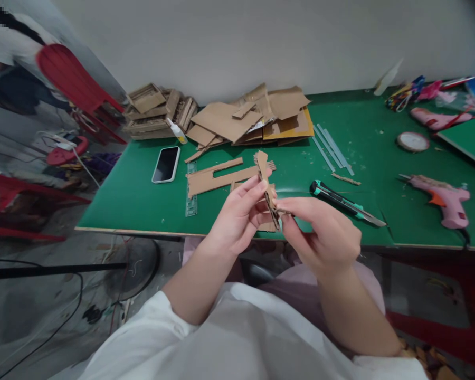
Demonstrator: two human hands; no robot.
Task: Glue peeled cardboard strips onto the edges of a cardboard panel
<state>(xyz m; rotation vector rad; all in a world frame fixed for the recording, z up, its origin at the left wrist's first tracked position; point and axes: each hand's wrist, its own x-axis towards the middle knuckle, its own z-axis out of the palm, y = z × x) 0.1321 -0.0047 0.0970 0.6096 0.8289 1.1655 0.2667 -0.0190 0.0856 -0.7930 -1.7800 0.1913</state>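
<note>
Above the table's front edge, my left hand (243, 214) is closed around a narrow strip of cardboard (263, 164) held upright at a tilt. My right hand (320, 229) pinches a small torn bit of cardboard (284, 211) at the strip's lower side; whether the bit is still joined to the strip I cannot tell. Behind my left hand lies a notched cardboard piece (206, 183), partly over a clear ruler (191, 208). To the right of my hands is a utility knife (342, 200) with its blade out. A thin cardboard scrap (345, 179) lies just behind the knife.
Cardboard sheets (225, 121) and cardboard trays (158, 111) are piled by the wall, near a glue bottle (177, 131). A phone (166, 164) lies at left. Glue sticks (332, 145), a tape roll (412, 141) and a pink glue gun (443, 198) are at right.
</note>
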